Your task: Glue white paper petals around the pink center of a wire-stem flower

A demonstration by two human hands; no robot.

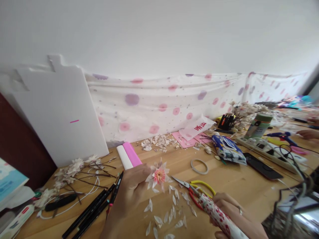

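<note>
My left hand [136, 182] pinches a handmade flower [159, 176] with pale pointed petals and a pink-orange centre, its face towards me. Closed around a white tube-shaped tool with a red floral pattern [215, 212] is my right hand [234, 212], with a ring on one finger. The tool's front end overlaps a pair of scissors [185, 183] with red and yellow handles, whose blades point towards the flower. Loose pale petals [171, 212] lie scattered on the table below the flower.
Flower twigs [82, 172], black pens [89, 212] and a white foam board [67, 116] are at left. Pink and white rolls [132, 155], a tape ring [199, 166], a blue packet [228, 148], a phone [261, 166] and a power strip [269, 154] stand beyond. Another person's hand [309, 133] shows at far right.
</note>
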